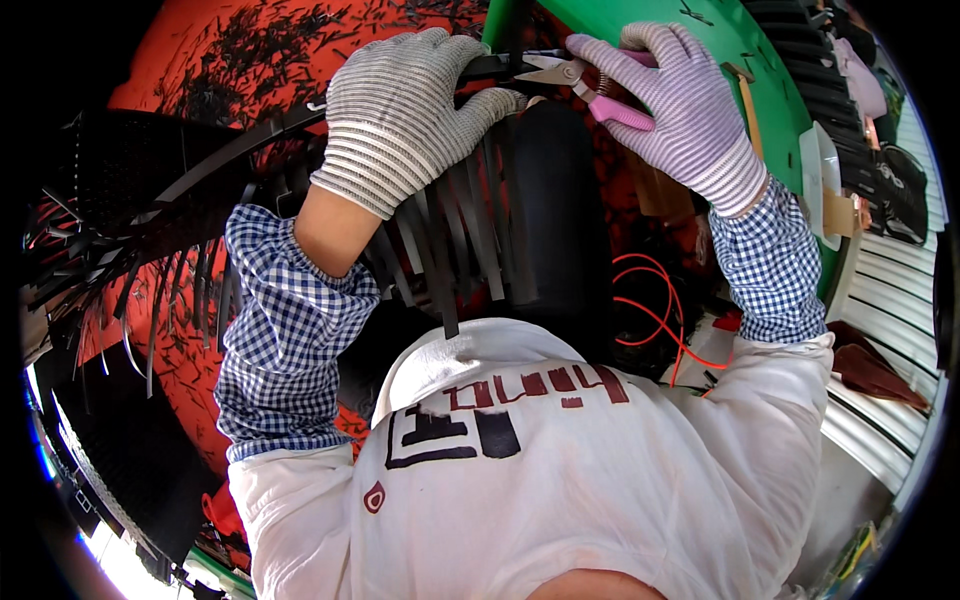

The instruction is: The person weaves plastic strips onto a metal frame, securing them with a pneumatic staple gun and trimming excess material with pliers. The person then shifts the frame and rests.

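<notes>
In a white-and-grey striped glove, my left hand [395, 115] pinches black strips [490, 67] between thumb and fingers. Many loose black strip ends [475, 215] hang below it toward my body. My right hand [690, 115], in a purple-striped glove, is wrapped round spring-loaded snips with pink handles [622, 112]. The metal blades [555, 73] point left, parted, close to the strips beside my left fingertips; whether they touch the strips I cannot tell. A dark woven-looking black piece [120, 190] with fringed ends extends out to the left.
Short black clippings [260, 50] litter the red surface [150, 60] beneath. A green surface [770, 70] borders it at the upper right. Coiled red cord [660, 320] lies right of my dark-clothed leg [560, 200]. A white container [825, 185] and ribbed white panels [890, 330] stand farther right.
</notes>
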`<state>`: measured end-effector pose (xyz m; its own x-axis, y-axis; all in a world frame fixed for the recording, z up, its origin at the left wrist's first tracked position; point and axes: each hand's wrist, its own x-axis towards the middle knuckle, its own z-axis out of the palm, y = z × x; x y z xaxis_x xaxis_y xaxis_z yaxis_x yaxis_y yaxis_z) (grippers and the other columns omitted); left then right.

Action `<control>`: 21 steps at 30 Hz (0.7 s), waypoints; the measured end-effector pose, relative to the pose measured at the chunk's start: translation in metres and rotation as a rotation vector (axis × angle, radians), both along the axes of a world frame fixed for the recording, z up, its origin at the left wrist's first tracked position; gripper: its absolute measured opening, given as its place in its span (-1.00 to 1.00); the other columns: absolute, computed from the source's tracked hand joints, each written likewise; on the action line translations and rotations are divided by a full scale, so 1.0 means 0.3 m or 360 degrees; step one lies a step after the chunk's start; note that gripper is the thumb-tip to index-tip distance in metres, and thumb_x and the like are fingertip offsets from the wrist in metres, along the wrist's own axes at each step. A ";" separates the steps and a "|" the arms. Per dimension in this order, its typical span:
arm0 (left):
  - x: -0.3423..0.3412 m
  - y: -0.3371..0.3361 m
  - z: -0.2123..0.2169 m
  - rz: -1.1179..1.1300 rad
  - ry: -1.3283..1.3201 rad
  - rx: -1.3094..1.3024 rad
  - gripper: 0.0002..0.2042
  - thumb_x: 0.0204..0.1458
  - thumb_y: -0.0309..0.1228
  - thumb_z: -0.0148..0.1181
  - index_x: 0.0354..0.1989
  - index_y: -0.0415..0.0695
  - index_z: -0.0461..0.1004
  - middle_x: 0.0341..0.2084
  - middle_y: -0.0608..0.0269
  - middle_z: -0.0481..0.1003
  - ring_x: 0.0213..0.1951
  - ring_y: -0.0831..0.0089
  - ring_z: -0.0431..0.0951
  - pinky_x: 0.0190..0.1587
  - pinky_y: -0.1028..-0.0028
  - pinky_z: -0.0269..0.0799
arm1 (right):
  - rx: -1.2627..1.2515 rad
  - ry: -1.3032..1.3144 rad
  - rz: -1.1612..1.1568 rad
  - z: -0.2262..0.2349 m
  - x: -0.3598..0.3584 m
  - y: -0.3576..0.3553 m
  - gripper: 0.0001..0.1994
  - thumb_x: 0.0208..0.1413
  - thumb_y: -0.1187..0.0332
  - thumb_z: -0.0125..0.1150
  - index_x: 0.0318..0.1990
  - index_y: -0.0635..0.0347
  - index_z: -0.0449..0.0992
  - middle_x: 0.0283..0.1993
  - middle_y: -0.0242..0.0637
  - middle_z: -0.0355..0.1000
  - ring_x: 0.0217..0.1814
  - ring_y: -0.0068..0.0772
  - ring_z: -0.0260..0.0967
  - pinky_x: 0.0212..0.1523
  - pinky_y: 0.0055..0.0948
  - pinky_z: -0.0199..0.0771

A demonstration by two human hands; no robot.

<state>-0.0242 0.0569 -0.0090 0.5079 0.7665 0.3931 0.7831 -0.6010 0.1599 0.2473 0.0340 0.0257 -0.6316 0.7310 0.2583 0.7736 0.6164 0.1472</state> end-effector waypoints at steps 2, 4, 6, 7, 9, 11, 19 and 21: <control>0.001 0.002 -0.014 -0.0004 -0.0029 0.0029 -0.53 -0.03 0.10 0.37 -0.13 -0.03 0.64 -0.34 0.24 0.62 -0.28 0.21 0.66 -0.19 0.28 0.58 | 0.0164 -0.0144 0.0044 -0.015 -0.008 0.014 -0.35 0.05 0.09 0.38 0.36 -0.31 0.39 0.02 -0.18 0.38 0.05 -0.13 0.39 0.10 -0.18 0.46; -0.003 0.001 -0.014 0.0010 -0.0022 0.0025 -0.52 -0.02 0.10 0.37 -0.12 -0.03 0.64 -0.34 0.23 0.62 -0.27 0.21 0.66 -0.18 0.27 0.57 | 0.0258 -0.0171 0.0094 -0.027 -0.006 0.028 -0.34 0.04 0.06 0.37 0.36 -0.34 0.39 0.03 -0.19 0.38 0.05 -0.12 0.39 0.09 -0.18 0.46; -0.007 0.002 -0.020 0.0004 -0.0043 0.0074 -0.51 -0.03 0.10 0.37 -0.10 -0.04 0.64 -0.33 0.22 0.62 -0.26 0.21 0.65 -0.18 0.27 0.57 | 0.0345 -0.0198 0.0140 -0.048 0.005 0.036 -0.34 0.04 0.04 0.35 0.37 -0.37 0.38 0.03 -0.20 0.38 0.05 -0.12 0.39 0.08 -0.18 0.47; -0.007 0.001 -0.018 0.0004 -0.0043 0.0074 -0.51 -0.03 0.10 0.37 -0.10 -0.04 0.64 -0.33 0.22 0.62 -0.26 0.21 0.65 -0.18 0.27 0.57 | 0.0378 -0.0223 0.0157 -0.059 0.011 0.042 -0.34 0.04 0.03 0.34 0.37 -0.36 0.37 0.02 -0.22 0.40 0.06 -0.13 0.38 0.08 -0.17 0.46; -0.002 -0.002 -0.008 0.0006 -0.0037 0.0019 -0.52 -0.01 0.08 0.37 -0.10 -0.04 0.64 -0.35 0.21 0.62 -0.26 0.21 0.65 -0.17 0.28 0.57 | 0.0409 -0.0248 0.0167 -0.063 0.015 0.040 -0.33 0.05 0.03 0.32 0.38 -0.34 0.37 0.01 -0.24 0.41 0.06 -0.14 0.38 0.09 -0.16 0.45; -0.004 0.005 -0.015 -0.0024 -0.0049 -0.0004 -0.54 0.01 0.06 0.35 -0.09 -0.04 0.63 -0.35 0.21 0.62 -0.27 0.21 0.65 -0.17 0.28 0.57 | 0.0435 -0.0262 0.0214 -0.064 0.008 0.041 -0.34 0.03 0.02 0.32 0.36 -0.27 0.40 -0.10 -0.28 0.46 -0.05 -0.21 0.44 -0.02 -0.25 0.52; -0.016 -0.005 -0.024 -0.0082 -0.0108 -0.0012 -0.67 0.12 -0.12 0.29 -0.03 -0.03 0.63 -0.32 0.20 0.63 -0.31 0.20 0.65 -0.20 0.30 0.56 | -0.0073 0.1015 -0.0708 -0.193 0.243 0.070 -0.44 0.10 0.16 0.44 0.27 -0.02 0.48 0.03 -0.16 0.57 0.09 -0.19 0.54 0.10 -0.31 0.55; -0.009 0.001 -0.023 -0.0142 -0.0198 0.0025 -0.69 0.11 -0.18 0.29 -0.02 -0.01 0.63 -0.33 0.20 0.63 -0.32 0.20 0.65 -0.22 0.30 0.56 | -0.0152 0.0302 -0.1106 -0.280 0.457 0.094 -0.33 0.14 -0.06 0.32 0.36 -0.06 0.33 0.10 -0.04 0.48 0.13 -0.03 0.47 0.12 -0.20 0.52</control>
